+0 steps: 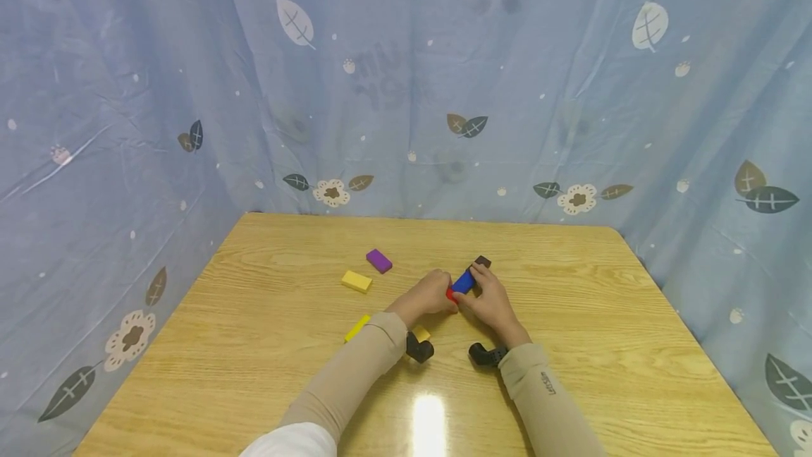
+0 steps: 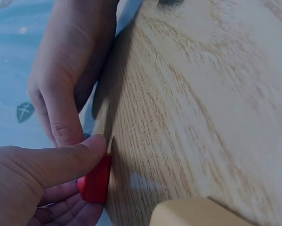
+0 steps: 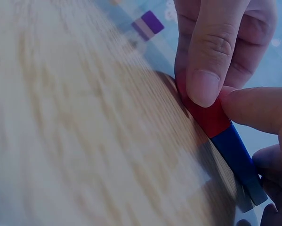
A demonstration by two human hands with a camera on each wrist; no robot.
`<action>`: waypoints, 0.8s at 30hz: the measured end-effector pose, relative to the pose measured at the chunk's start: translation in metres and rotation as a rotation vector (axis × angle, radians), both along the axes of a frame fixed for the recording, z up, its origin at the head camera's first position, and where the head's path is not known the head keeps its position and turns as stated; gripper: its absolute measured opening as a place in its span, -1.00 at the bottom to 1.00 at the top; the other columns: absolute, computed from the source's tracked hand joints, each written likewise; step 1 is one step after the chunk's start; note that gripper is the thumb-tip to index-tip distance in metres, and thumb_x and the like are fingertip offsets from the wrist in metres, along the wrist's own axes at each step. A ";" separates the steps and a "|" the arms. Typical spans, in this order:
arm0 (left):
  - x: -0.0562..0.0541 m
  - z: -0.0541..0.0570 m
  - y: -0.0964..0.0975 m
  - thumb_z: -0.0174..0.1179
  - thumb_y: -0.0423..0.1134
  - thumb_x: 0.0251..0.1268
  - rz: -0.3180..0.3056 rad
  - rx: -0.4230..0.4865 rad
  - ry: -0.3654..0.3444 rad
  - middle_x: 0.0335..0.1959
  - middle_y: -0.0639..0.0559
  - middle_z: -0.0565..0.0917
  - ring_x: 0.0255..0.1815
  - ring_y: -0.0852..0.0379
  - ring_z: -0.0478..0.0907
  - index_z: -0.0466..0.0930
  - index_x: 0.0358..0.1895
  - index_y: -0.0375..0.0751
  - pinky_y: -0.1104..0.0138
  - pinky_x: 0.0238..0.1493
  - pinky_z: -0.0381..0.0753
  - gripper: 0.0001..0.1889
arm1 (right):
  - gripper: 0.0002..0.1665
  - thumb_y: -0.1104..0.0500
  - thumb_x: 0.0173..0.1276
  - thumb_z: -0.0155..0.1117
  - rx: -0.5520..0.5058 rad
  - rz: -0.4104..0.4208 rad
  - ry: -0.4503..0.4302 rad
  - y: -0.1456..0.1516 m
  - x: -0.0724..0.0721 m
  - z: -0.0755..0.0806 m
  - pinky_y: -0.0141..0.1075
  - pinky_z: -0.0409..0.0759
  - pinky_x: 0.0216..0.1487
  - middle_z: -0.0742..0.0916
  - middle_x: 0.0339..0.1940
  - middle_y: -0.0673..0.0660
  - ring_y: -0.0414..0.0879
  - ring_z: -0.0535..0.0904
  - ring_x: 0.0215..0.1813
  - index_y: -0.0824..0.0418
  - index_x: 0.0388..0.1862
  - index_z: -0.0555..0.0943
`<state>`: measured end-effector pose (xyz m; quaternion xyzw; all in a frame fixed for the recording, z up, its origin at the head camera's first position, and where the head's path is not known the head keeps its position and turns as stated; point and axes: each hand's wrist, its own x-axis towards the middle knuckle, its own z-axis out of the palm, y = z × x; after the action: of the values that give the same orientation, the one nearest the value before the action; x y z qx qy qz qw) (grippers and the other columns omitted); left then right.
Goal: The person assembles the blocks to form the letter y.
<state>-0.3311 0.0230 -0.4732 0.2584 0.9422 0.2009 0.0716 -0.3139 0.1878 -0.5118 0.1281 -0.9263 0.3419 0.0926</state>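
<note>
A red block and a blue block lie end to end on the table, with a black block at the far end of the row. My left hand pinches the red block between thumb and fingers. From the right, my right hand holds the blue block, its fingers curled along the far side. Its thumb touches the red block near the joint. The hands partly cover the row.
On the wooden table, a purple block and a yellow block lie left of the hands. Another yellow block is partly behind my left sleeve. A tan-yellow block sits by my left wrist. A patterned curtain surrounds the table.
</note>
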 end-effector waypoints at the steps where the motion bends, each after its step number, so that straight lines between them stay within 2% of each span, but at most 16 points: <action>1: 0.000 0.000 0.000 0.45 -0.14 -0.02 -0.001 0.001 -0.003 -0.40 0.06 0.44 -0.41 0.21 0.29 0.50 -0.30 -0.26 0.45 -0.43 0.31 -0.64 | -0.07 -0.07 0.19 0.37 -0.001 0.001 0.001 0.000 0.000 -0.001 0.12 0.19 0.40 0.35 0.41 0.34 0.30 0.17 0.43 0.50 0.33 0.29; 6: 0.000 0.002 -0.003 0.45 -0.17 -0.02 -0.003 0.022 -0.027 -0.43 0.06 0.43 -0.44 0.20 0.27 0.49 -0.33 -0.26 0.45 -0.45 0.28 -0.66 | -0.07 -0.07 0.19 0.37 -0.013 0.013 0.018 -0.003 -0.001 -0.002 0.13 0.21 0.38 0.35 0.41 0.35 0.31 0.19 0.42 0.50 0.33 0.29; 9: 0.000 0.004 -0.006 0.46 -0.15 -0.03 -0.002 0.025 -0.055 -0.36 0.01 0.48 -0.41 0.18 0.31 0.50 -0.29 -0.29 0.44 -0.43 0.33 -0.63 | -0.05 -0.10 0.19 0.37 -0.012 0.009 0.009 -0.004 -0.001 -0.002 0.13 0.21 0.38 0.34 0.42 0.34 0.32 0.18 0.43 0.48 0.34 0.28; 15: -0.002 0.011 -0.018 0.42 -0.01 0.02 0.016 0.021 -0.078 -0.06 -0.14 0.57 -0.11 0.05 0.51 0.50 0.00 -0.37 0.32 -0.10 0.54 -0.42 | -0.07 -0.07 0.18 0.38 -0.014 -0.004 0.001 -0.002 -0.001 -0.004 0.14 0.22 0.37 0.34 0.42 0.33 0.31 0.17 0.44 0.46 0.35 0.29; 19: -0.005 0.017 -0.033 0.35 -0.04 0.13 0.062 0.094 -0.095 0.01 -0.19 0.55 0.00 -0.04 0.51 0.45 0.11 -0.39 0.20 0.00 0.54 -0.41 | -0.08 -0.07 0.20 0.37 0.005 -0.002 0.027 0.001 -0.002 -0.006 0.13 0.23 0.37 0.35 0.41 0.34 0.30 0.18 0.43 0.48 0.34 0.29; 24: -0.007 0.020 -0.057 0.28 -0.10 0.21 0.120 0.242 -0.141 0.13 -0.25 0.50 0.13 -0.11 0.46 0.37 0.21 -0.40 0.10 0.11 0.51 -0.40 | -0.08 -0.08 0.20 0.35 0.013 0.003 0.037 0.004 -0.003 -0.006 0.15 0.23 0.36 0.35 0.40 0.35 0.32 0.19 0.42 0.49 0.33 0.30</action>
<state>-0.3377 -0.0337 -0.4535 0.1937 0.9174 0.3347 0.0939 -0.3167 0.1919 -0.5176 0.1363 -0.9265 0.3335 0.1085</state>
